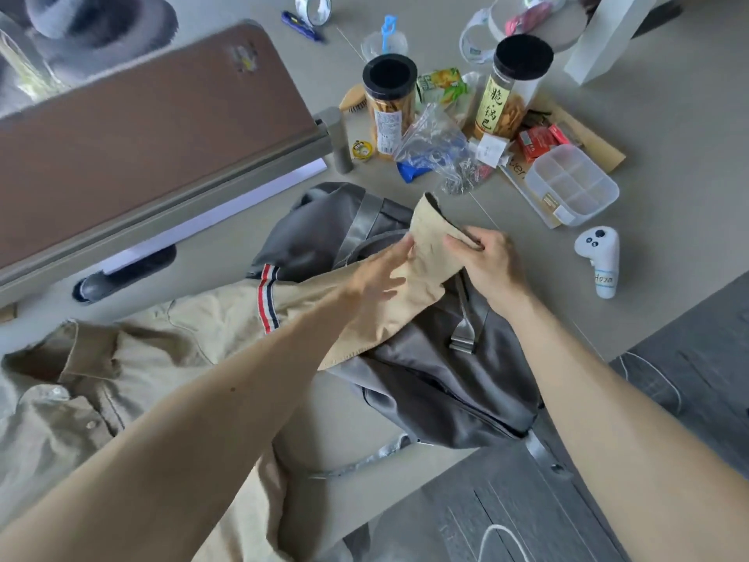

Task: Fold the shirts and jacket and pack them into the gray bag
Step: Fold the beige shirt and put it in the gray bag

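Note:
A beige shirt (170, 338) with a collar and buttons lies spread at the lower left, one sleeve with a red, white and blue stripe stretched to the right. That sleeve lies across the gray bag (437, 383), which sits crumpled in the middle with its straps and a metal buckle showing. My right hand (490, 263) pinches the sleeve's cuff above the bag. My left hand (381, 273) lies on the sleeve just left of the cuff, fingers straight, slightly blurred. No other shirt or jacket can be told apart here.
Two snack jars (389, 103) with black lids, plastic bags, a clear divided box (571, 184), red packets and a white controller (600, 257) crowd the surface behind and right of the bag. A brown board (154, 131) slants at the upper left. Dark flooring lies at the lower right.

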`<state>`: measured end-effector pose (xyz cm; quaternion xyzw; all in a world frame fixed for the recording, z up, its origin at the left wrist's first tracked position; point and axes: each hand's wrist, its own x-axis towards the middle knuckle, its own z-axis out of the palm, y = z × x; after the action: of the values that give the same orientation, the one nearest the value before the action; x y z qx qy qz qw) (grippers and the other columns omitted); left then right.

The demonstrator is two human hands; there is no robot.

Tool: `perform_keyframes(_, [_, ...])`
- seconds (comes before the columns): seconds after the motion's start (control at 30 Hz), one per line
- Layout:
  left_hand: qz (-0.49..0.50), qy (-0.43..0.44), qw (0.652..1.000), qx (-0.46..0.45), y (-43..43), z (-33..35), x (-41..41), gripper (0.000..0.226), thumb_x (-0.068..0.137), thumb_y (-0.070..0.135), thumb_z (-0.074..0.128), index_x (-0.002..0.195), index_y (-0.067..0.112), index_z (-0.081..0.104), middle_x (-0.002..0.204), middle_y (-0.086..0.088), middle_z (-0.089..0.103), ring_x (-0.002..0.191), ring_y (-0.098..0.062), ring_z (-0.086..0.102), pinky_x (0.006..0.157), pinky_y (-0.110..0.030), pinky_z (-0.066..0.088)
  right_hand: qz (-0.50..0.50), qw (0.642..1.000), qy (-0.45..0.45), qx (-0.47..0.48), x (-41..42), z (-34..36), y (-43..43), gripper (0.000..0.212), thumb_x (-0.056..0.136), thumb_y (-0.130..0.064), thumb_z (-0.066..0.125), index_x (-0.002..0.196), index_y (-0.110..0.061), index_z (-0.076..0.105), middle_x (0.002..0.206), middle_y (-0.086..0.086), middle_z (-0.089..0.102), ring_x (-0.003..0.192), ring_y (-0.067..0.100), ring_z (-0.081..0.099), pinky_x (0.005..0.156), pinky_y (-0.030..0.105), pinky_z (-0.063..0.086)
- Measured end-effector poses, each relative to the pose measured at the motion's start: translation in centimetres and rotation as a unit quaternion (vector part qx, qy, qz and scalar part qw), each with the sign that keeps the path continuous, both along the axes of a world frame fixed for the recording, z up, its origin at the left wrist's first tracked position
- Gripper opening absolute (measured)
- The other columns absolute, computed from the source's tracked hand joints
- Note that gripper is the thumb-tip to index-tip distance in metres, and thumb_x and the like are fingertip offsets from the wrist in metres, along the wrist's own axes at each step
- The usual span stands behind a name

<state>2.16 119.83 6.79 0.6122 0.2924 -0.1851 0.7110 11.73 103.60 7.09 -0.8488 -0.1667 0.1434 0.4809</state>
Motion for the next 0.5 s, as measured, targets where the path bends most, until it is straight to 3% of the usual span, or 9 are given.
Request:
perform_keyframes(0.07, [0.033, 0.005, 0.998, -0.058, 1.8, 2.5, -1.5, 0.084, 0.079, 0.082, 0.041, 0.144, 0.029, 0.05, 0.142, -0.001, 0.055, 0.124, -0.03, 0.058, 0.109, -0.049, 0.042, 0.038, 0.999, -0.018, 0.024, -2.2, 2.4, 2.2, 0.023, 0.086, -0.035, 0.068, 0.096, -0.017, 0.078, 0.081, -0.004, 0.074, 0.074, 0.002, 0.061, 0.063, 0.025, 0.045])
perform_keyframes(0.13, [0.047, -0.03, 0.995, -0.08, 3.7, 4.5, -3.3, 0.084, 0.077, 0.085, 0.042, 0.13, 0.023, 0.064, 0.123, -0.005, 0.066, 0.11, -0.028, 0.067, 0.099, -0.047, 0.052, 0.078, 0.995, -0.044, 0.042, -4.7, 4.2, 4.3, 0.025, 0.087, -0.034, 0.071, 0.105, -0.019, 0.077, 0.095, -0.004, 0.074, 0.086, 0.006, 0.067, 0.07, 0.016, 0.047])
perform_keyframes(0.2, [0.061, -0.059, 0.993, -0.078, 5.4, 6.6, -5.8, 0.067, 0.081, 0.079, 0.049, 0.107, 0.022, 0.074, 0.105, -0.006, 0.071, 0.098, -0.025, 0.07, 0.095, -0.046, 0.055, 0.133, 0.986, -0.085, 0.052, -8.1, 5.6, 6.7, 0.024, 0.087, -0.03, 0.071, 0.104, -0.015, 0.077, 0.097, -0.002, 0.07, 0.086, 0.007, 0.064, 0.073, 0.01, 0.044])
perform_keyframes(0.27, [0.098, -0.075, 0.991, -0.056, 7.1, 8.3, -8.9, 0.039, 0.091, 0.055, 0.061, 0.096, 0.018, 0.072, 0.089, -0.009, 0.07, 0.081, -0.024, 0.069, 0.084, -0.043, 0.06, 0.198, 0.971, -0.123, 0.061, -11.6, 6.1, 9.0, 0.03, 0.087, -0.034, 0.066, 0.106, -0.012, 0.076, 0.102, -0.001, 0.067, 0.092, 0.009, 0.063, 0.081, 0.015, 0.047])
perform_keyframes(0.33, [0.162, -0.084, 0.983, -0.017, 9.0, 9.3, -11.9, 0.014, 0.097, 0.018, 0.06, 0.089, 0.01, 0.068, 0.074, -0.011, 0.065, 0.064, -0.022, 0.063, 0.062, -0.034, 0.06, 0.256, 0.952, -0.157, 0.065, -14.7, 6.2, 11.0, 0.038, 0.087, -0.038, 0.065, 0.11, -0.01, 0.073, 0.109, 0.002, 0.069, 0.102, 0.015, 0.064, 0.092, 0.026, 0.049])
perform_keyframes(0.4, [0.186, -0.088, 0.978, 0.027, 11.4, 9.9, -15.8, 0.019, 0.095, -0.004, 0.052, 0.087, 0.005, 0.066, 0.073, -0.013, 0.063, 0.062, -0.022, 0.063, 0.056, -0.032, 0.059, 0.292, 0.935, -0.192, 0.056, -17.4, 6.2, 12.5, 0.044, 0.085, -0.04, 0.069, 0.118, -0.01, 0.069, 0.116, 0.004, 0.068, 0.109, 0.017, 0.063, 0.096, 0.036, 0.049])
perform_keyframes(0.5, [0.173, -0.114, 0.978, 0.031, 14.7, 10.8, -21.4, 0.024, 0.094, -0.01, 0.047, 0.094, 0.002, 0.068, 0.085, -0.013, 0.07, 0.074, -0.023, 0.068, 0.067, -0.034, 0.06, 0.289, 0.926, -0.244, 0.01, -20.4, 5.5, 14.0, 0.061, 0.08, -0.043, 0.071, 0.132, -0.017, 0.056, 0.127, 0.004, 0.058, 0.12, 0.021, 0.055, 0.099, 0.045, 0.046])
